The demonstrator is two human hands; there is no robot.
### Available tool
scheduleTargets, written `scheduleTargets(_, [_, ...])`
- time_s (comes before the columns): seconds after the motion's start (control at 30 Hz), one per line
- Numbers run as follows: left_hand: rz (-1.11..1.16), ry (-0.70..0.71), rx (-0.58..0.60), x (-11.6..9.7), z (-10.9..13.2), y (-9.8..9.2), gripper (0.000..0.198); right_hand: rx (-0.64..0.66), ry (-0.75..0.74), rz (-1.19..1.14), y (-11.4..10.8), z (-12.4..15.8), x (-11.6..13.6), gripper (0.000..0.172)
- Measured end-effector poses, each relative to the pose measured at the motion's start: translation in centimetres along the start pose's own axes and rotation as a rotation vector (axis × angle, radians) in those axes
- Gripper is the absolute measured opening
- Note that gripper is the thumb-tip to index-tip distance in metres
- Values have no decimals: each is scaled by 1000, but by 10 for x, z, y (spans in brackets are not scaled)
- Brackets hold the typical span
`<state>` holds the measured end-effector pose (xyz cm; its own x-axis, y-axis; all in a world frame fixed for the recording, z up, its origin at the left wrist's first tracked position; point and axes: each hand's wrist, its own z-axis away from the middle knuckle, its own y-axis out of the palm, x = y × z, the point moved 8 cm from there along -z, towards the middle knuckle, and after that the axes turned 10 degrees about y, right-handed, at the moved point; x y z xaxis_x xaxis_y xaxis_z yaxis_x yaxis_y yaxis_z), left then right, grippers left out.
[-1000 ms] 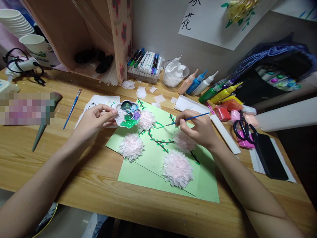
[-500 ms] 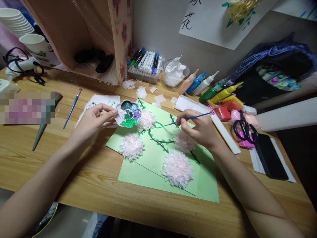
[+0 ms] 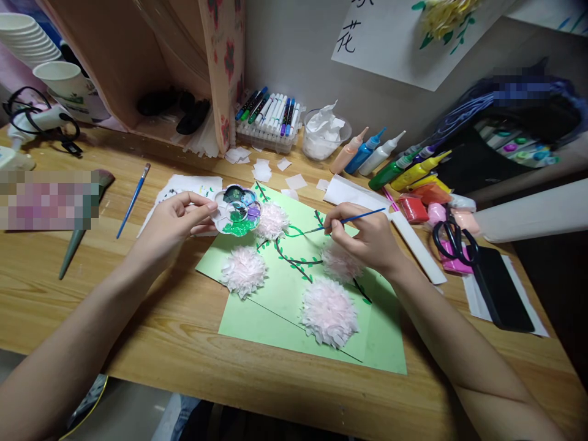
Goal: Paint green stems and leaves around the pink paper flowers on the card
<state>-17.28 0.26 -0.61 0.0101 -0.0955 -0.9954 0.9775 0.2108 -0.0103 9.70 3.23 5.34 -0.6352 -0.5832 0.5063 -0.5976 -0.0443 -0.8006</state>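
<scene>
My left hand (image 3: 186, 217) pinches the rim of a flower-shaped paint palette (image 3: 237, 211) with green, purple and dark paint, over the upper left of the green paper (image 3: 275, 312). Closed round a thin blue paintbrush (image 3: 346, 219), my right hand (image 3: 361, 236) has the brush tip at a green painted outline (image 3: 295, 231). The paper carries pale pink tissue flowers, one large (image 3: 329, 313) near the bottom and one (image 3: 244, 271) at the left. Dark stems with small green leaves run between them. Another flower (image 3: 342, 262) is partly under my right hand.
Behind the paper are a marker box (image 3: 269, 122), a tissue-filled bowl (image 3: 325, 136) and paint bottles (image 3: 386, 171). Black scissors (image 3: 454, 243) and a black phone (image 3: 503, 294) lie right. Another blue brush (image 3: 133, 201) and a wide brush (image 3: 73, 251) lie left.
The back end of the brush in my right hand has tipped slightly to the left. The palette and my left hand have barely moved.
</scene>
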Motion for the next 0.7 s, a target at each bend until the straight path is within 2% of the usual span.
scheduleTargets(0.17, [3,8,-3,2,-2,-2,20,10,-6,-25,-1,1,1,15])
scheduleTargets(0.37, [9,-3,4,1,0,-1,19,-52,25,-95,-7,1,-2,14])
scheduleTargets(0.7, [6,-4,-14,-2,2,0,19,23,9,-84,4,0,0,13])
